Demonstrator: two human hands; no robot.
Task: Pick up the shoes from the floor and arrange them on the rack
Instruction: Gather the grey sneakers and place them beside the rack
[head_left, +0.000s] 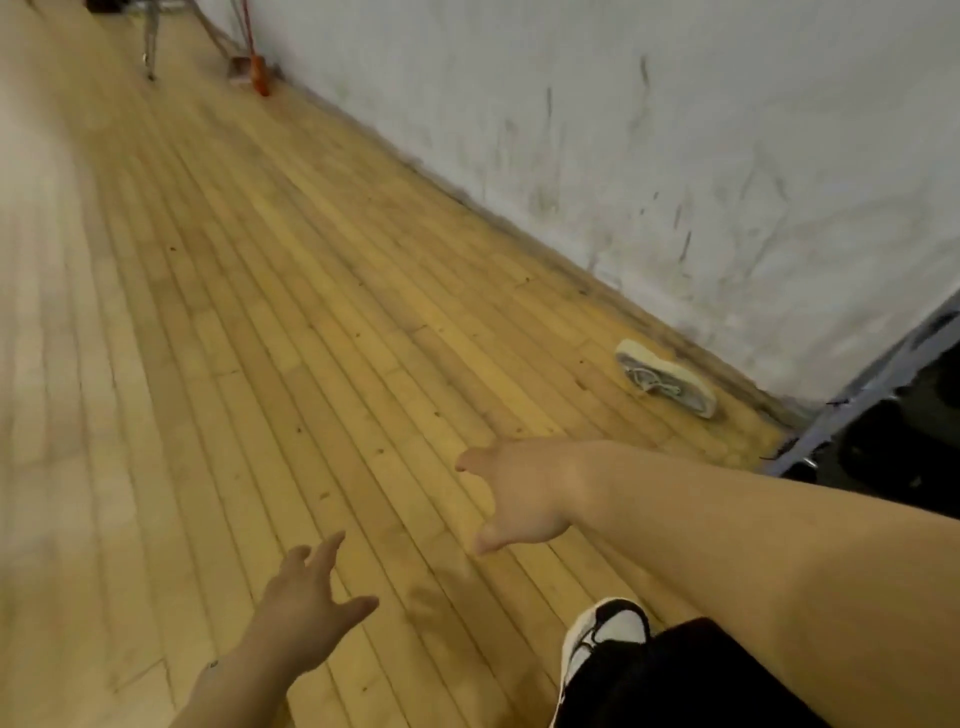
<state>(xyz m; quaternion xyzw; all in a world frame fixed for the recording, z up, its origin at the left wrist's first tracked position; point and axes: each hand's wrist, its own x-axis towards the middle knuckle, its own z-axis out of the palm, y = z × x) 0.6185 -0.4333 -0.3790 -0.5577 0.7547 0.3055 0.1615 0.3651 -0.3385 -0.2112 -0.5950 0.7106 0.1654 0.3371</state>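
A grey sneaker with a white sole and loose laces (667, 378) lies on its side on the wooden floor, close to the white wall. My right hand (519, 493) reaches out over the floor, fingers apart and holding nothing, well short of the sneaker and to its lower left. Lower in the view my left hand (306, 608) is also spread and holds nothing. At the right edge stands a grey-blue frame (872, 384) with dark shapes behind it; I cannot tell if it is the rack.
My own foot in a black and white shoe (597, 644) stands on the floor (260, 312) at the bottom. A scuffed white wall (675, 130) runs diagonally along the right. Metal legs (149, 47) and an orange object (258, 73) stand far off at the top left.
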